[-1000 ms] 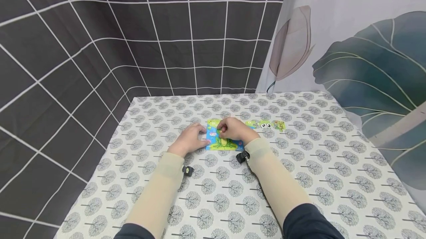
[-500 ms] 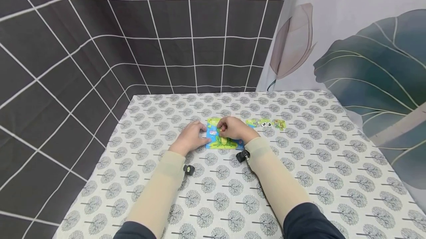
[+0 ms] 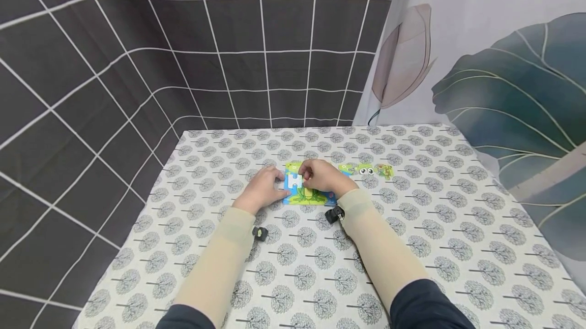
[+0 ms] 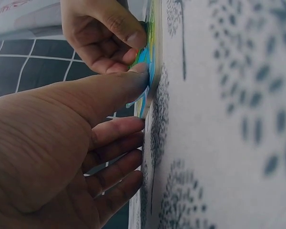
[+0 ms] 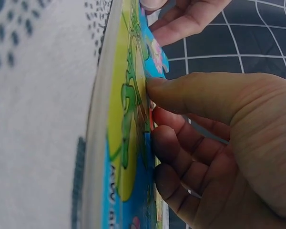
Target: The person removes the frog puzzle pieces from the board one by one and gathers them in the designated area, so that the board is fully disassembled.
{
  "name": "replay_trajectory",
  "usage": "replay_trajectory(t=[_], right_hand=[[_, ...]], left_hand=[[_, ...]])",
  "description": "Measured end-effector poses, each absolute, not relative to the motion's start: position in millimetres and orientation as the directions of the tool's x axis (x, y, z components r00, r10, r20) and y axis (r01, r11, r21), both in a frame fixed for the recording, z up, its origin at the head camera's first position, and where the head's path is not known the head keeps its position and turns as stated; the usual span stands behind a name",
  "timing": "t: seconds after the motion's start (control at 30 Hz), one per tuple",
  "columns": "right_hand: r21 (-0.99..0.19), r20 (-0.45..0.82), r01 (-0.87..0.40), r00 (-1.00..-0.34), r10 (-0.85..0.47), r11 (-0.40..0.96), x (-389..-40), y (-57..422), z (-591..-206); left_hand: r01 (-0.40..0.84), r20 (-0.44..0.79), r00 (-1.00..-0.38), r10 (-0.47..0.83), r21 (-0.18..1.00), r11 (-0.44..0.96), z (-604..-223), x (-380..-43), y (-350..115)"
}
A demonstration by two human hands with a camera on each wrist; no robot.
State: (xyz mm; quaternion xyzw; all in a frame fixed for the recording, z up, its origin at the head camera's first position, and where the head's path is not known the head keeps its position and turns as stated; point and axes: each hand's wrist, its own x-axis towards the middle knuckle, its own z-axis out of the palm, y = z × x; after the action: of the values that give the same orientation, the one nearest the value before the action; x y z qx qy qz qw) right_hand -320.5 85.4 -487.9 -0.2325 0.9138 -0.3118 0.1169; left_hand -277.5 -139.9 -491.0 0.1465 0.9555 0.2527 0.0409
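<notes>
A jigsaw puzzle board (image 3: 298, 200) with a green frog on blue lies on the table under both hands. My right hand (image 3: 322, 177) is over its middle, thumb and index finger pinching a puzzle piece (image 5: 157, 58) that is blue with a pink flower. That piece stands tilted up from the board in the right wrist view. A whitish patch with a jigsaw outline shows beside the right fingertips in the head view. At the board's left edge, my left hand (image 3: 262, 190) touches it with the thumb, its other fingers extended along that side.
To the right of the board lie loose puzzle pieces, one with big white frog eyes (image 3: 366, 171) and one green and patterned (image 3: 384, 171). The tree-print tablecloth (image 3: 302, 258) spreads all around. A dark gridded curtain (image 3: 229, 80) hangs behind the table.
The pink flower patch by my right fingers has given way to a whitish patch in the head view. Both hands have kept nearly the same place.
</notes>
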Motion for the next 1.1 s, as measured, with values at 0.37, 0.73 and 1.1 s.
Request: replay_trajectory(t=[0.37,0.73,1.1], right_hand=[[-0.572,-0.025,-0.407,-0.859,-0.511,0.713,-320.3,84.6,-486.0],[-0.522,-0.007,-0.422,-0.867,-0.499,0.741,-318.4,85.4,-485.0],[-0.547,0.012,-0.419,-0.870,-0.493,0.725,-319.9,87.9,-487.6]], left_hand=[[0.261,-0.004,-0.952,0.305,0.504,0.823,-490.6,-277.2,-140.1],[0.237,-0.022,-0.957,0.288,0.514,0.825,-489.7,-276.1,-140.4],[0.236,-0.030,-0.956,0.291,0.511,0.827,-489.4,-275.9,-140.3]])
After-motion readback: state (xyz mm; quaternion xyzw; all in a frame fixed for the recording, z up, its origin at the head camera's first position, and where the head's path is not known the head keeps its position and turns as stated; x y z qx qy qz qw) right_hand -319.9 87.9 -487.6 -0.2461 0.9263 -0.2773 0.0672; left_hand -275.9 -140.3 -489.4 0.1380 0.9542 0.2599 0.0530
